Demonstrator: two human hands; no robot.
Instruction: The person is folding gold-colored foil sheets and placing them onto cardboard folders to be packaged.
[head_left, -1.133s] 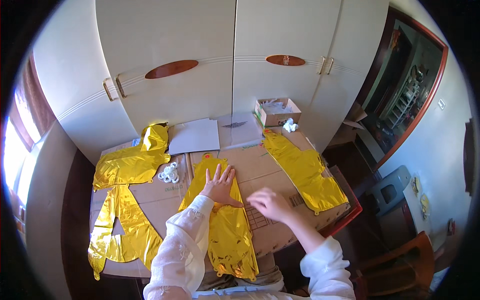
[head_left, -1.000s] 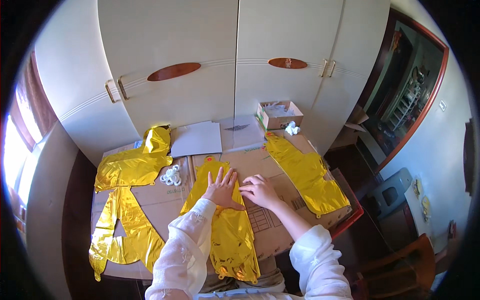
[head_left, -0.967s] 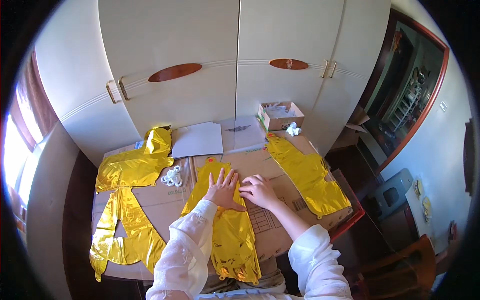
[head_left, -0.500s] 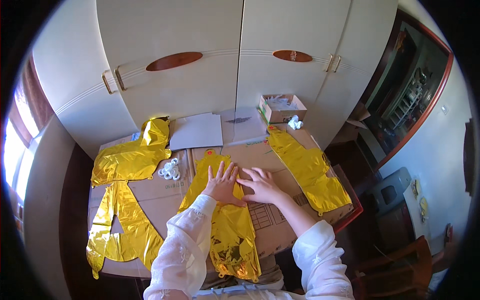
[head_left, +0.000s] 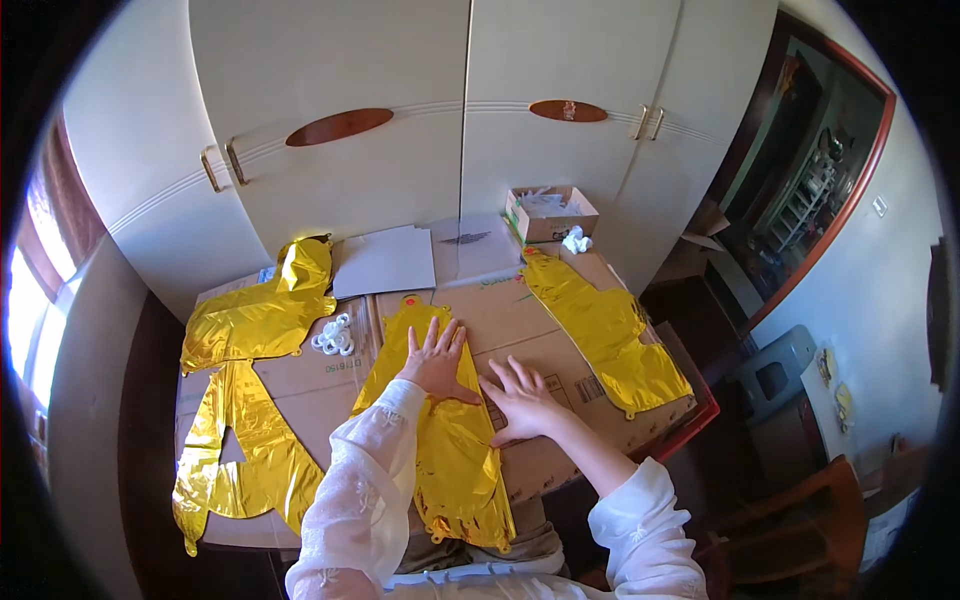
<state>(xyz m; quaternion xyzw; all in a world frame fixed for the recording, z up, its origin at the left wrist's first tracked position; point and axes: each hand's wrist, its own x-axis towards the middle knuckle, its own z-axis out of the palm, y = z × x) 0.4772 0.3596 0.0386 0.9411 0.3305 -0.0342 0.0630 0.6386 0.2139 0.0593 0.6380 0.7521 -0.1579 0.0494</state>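
On the cardboard-covered table (head_left: 510, 320), in the head view, the middle gold balloon (head_left: 457, 470) is lying flat, near the right balloon (head_left: 607, 337), its near end apparently hanging past the edge. The left hand (head_left: 435, 366) is resting on it, fingers spread wide and gripping nothing. The right hand (head_left: 524, 402) is sitting at its right side, fingers loosely fanned, holding nothing visible; whether they are touching is hard to tell. The thin foil is probably risking creases or tears, should either palm start dragging; the overhanging end is likely inviting snags, since nothing is visibly pinning it.
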